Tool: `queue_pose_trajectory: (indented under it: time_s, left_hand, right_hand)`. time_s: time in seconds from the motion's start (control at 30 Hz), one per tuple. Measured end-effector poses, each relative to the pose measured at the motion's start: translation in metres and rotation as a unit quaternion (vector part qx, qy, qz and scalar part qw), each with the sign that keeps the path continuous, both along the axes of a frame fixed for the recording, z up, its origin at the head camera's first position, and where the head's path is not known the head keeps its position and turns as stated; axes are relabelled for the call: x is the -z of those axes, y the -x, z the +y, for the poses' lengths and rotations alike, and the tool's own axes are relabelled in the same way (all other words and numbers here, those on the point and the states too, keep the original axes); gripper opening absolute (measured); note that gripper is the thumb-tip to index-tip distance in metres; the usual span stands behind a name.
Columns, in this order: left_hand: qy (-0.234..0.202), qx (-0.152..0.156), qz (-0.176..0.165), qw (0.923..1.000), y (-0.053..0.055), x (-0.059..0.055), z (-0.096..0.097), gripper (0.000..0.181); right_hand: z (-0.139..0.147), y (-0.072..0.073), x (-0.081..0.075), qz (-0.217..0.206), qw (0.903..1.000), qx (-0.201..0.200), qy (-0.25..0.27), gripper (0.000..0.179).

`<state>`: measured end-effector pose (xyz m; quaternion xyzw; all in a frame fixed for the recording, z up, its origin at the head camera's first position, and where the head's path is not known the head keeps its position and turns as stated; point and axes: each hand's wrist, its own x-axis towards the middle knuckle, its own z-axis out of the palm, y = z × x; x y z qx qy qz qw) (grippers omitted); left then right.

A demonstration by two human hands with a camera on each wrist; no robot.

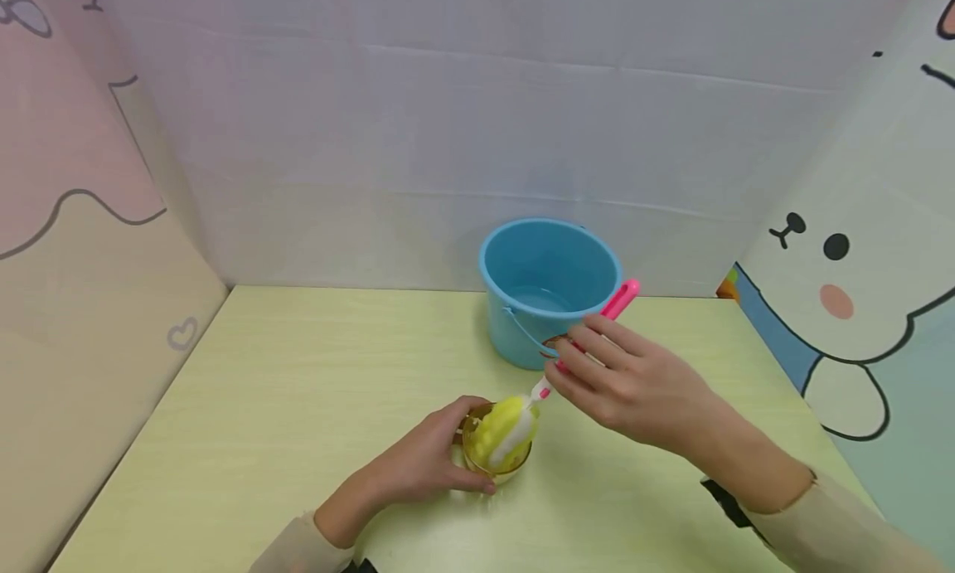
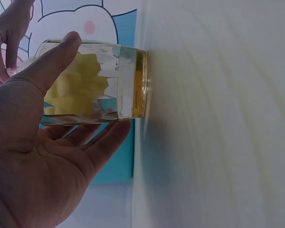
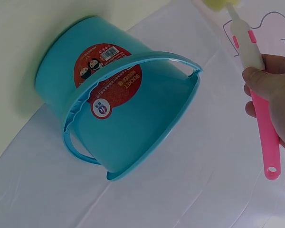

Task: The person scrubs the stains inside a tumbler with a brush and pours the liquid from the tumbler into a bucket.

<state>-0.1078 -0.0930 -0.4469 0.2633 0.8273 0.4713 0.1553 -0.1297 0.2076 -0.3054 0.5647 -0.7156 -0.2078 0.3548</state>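
Note:
A clear, amber-tinted glass [image 1: 511, 475] stands upright on the table, and my left hand [image 1: 421, 463] grips it with thumb and fingers on opposite sides. Its thick amber base [image 2: 140, 84] rests on the tabletop in the left wrist view. My right hand [image 1: 634, 386] holds a sponge cup brush by its pink handle [image 3: 267, 130]. The handle slants up to the right from the glass. At the brush's lower end, the yellow and white sponge head [image 1: 506, 432] sits inside the glass, partly above its rim. Through the glass wall the sponge's lumpy yellow side shows.
Behind the right hand stands a blue bucket [image 1: 501, 328] with a blue handle and a red label [image 3: 116, 88]. A pale yellow table [image 1: 298, 374] lies beneath everything. White sheeting [image 1: 418, 142] rises at the back, with cartoon-printed panels at both sides.

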Motion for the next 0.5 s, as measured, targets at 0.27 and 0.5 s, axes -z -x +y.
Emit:
queue_pose_trajectory:
  time_s: [0.27, 0.5]
  left_hand:
    - [-0.010, 0.004, 0.003, 0.9999, 0.000, 0.000, 0.000, 0.089]
    - [-0.005, 0.003, 0.005, 1.0000, 0.000, 0.000, 0.000, 0.089]
  right_hand:
    - [-0.011, 0.002, 0.006, -0.006, 0.9998, -0.017, -0.008, 0.042]
    - [-0.017, 0.003, 0.013, -0.006, 0.9996, -0.023, -0.016, 0.039]
